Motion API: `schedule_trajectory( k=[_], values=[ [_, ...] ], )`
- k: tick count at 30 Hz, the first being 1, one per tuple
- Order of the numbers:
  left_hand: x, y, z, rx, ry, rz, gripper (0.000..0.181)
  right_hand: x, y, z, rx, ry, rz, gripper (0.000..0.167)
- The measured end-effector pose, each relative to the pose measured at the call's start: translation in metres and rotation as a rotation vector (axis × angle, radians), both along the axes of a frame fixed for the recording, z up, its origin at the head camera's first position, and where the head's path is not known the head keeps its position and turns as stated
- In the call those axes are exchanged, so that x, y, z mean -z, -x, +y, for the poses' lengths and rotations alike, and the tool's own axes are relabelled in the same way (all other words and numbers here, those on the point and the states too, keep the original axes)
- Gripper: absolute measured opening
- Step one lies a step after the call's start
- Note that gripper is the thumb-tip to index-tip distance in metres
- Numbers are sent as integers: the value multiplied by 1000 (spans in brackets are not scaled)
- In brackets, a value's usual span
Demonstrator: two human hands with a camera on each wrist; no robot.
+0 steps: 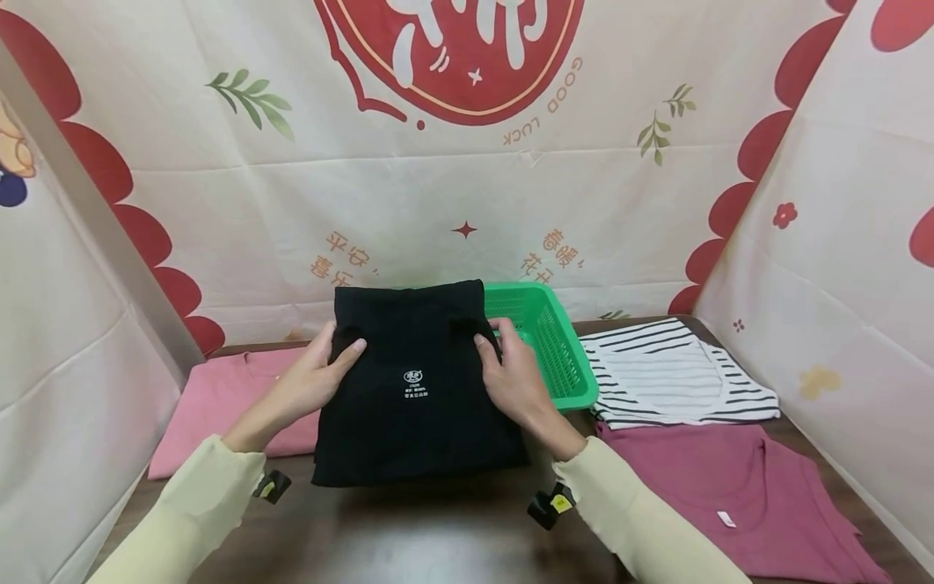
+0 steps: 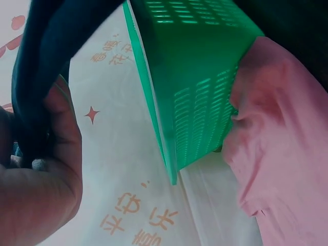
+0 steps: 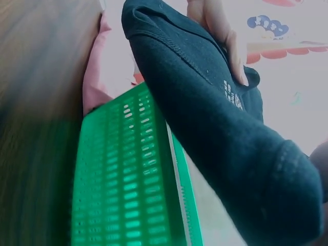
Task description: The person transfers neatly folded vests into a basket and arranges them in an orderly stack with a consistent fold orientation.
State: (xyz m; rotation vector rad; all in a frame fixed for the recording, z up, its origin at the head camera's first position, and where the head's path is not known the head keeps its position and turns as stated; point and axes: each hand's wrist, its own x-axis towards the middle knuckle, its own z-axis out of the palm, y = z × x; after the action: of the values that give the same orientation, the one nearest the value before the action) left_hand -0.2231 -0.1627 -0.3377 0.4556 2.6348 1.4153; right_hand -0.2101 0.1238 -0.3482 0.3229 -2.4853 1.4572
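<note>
A folded black garment point(image 1: 419, 430), seemingly a shirt with small white print near its middle, is held up above the table. My left hand point(image 1: 317, 373) pinches its left side, with the thumb on the front and the other fingers behind. On the opposite side my right hand point(image 1: 514, 377) grips it the same way. Behind the garment stands a green perforated basket point(image 1: 562, 349), partly hidden by it. From the left wrist, the left fingers point(image 2: 66, 133) are seen curled round the dark cloth point(image 2: 72, 25). The right wrist view shows the garment's thick folded edge point(image 3: 215, 138) above the basket.
A folded pink garment point(image 1: 226, 397) lies left of the basket. To the right are a white garment with black stripes point(image 1: 679, 377) and, in front of it, a dark pink top point(image 1: 700, 478). Printed cloth walls point(image 1: 467, 186) enclose the brown table point(image 1: 409, 535).
</note>
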Motion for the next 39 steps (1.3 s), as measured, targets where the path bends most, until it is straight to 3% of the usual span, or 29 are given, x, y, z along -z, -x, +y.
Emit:
schedule_trajectory(
  k=[7, 18, 26, 32, 39],
  values=[
    [0, 12, 7, 14, -23, -17, 85, -5, 10, 10, 6, -42, 7, 29],
    [3, 27, 20, 56, -60, -59, 80, -4, 26, 26, 19, -49, -82, 30],
    [4, 35, 26, 87, -87, -84, 77, -3, 35, 33, 35, -61, -83, 32],
    [4, 40, 27, 66, -85, -154, 87, -3, 41, 39, 52, -86, -75, 33],
    [1, 48, 29, 122, -144, -229, 85, -1, 49, 43, 76, -100, -78, 33]
  ],
)
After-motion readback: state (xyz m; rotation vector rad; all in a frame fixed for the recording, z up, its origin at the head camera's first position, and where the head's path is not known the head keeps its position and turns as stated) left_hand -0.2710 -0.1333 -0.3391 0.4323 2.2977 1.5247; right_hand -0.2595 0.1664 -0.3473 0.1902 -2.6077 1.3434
